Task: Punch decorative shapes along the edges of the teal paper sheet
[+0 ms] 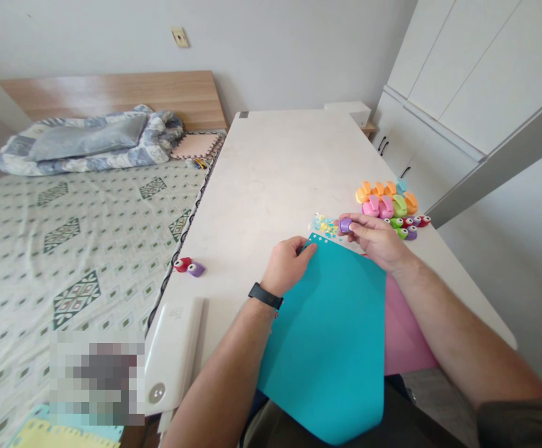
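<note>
Teal paper [322,354] is pinched at its top edge by the left hand [287,266]; the right hand [373,239] grips a small purple craft punch [345,225] just beyond it.

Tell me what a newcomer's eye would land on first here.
The large teal card sheet stands out first, held near the table's end by the left hand, with a pink sheet behind it. Just beyond, the right hand grips a small purple craft punch above the sheet's top edge, beside a scatter of punched paper shapes. Further right, a bright cluster of orange, pink and green craft punches sits on the white table.
</note>
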Demonstrator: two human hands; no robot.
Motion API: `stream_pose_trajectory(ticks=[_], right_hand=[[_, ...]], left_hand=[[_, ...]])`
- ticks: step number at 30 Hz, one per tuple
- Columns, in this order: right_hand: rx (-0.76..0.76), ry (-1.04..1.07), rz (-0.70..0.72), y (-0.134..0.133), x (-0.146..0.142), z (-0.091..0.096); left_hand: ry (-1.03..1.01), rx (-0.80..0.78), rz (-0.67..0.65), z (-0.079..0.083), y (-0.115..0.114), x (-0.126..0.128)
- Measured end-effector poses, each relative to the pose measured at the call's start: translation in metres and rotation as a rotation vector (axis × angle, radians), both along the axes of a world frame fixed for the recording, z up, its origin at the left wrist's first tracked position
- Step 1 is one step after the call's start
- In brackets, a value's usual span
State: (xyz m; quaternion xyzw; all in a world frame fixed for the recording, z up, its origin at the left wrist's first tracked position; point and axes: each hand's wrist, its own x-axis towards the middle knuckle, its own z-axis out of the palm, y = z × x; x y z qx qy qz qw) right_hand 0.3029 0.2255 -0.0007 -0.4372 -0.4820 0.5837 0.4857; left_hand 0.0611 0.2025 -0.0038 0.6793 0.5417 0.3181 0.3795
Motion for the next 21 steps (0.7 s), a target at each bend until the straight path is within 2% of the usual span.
stream_pose_trajectory(ticks=[11,21], right_hand=[[-0.059,0.041,-0.015,-0.002,-0.003,0.011],[-0.003,0.029,-0.081,-0.005,0.002,0.018]], left_hand=[[0.02,0.0,0.0,0.006,-0.002,-0.001],[0.045,0.002,-0.008,0.006,-0.003,-0.004]])
